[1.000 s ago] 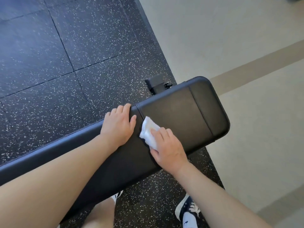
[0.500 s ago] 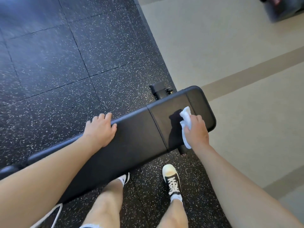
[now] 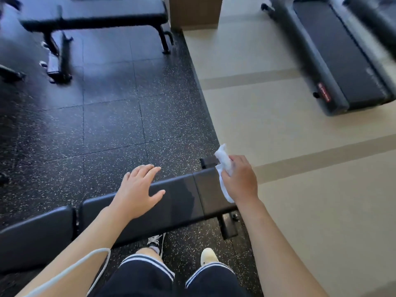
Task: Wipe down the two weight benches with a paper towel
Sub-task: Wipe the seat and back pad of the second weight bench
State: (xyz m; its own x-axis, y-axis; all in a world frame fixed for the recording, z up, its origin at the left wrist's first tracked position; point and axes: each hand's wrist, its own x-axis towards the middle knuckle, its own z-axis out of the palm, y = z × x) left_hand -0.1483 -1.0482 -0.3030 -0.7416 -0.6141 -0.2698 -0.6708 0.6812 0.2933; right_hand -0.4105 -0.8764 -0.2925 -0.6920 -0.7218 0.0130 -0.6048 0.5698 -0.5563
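A black padded weight bench (image 3: 184, 202) runs across the view in front of my legs, from lower left to its end at the right. My right hand (image 3: 241, 181) grips a crumpled white paper towel (image 3: 224, 166) at the bench's right end, over the end edge. My left hand (image 3: 139, 190) lies flat with spread fingers on the bench's far edge, left of a seam in the pad. A second black weight bench (image 3: 94, 18) stands at the far upper left on the rubber floor, blurred.
Black speckled rubber tiles (image 3: 107, 129) cover the floor on the left; beige flooring (image 3: 289, 157) lies to the right. A treadmill (image 3: 334, 54) stands at the upper right. A brown post or cabinet (image 3: 195, 11) stands at the top centre. A white cord (image 3: 70, 273) hangs by my left arm.
My right hand carried the towel from the middle of the end pad to the bench's right end. My left hand slid left along the far edge. The view tilted up, showing the second bench and treadmill.
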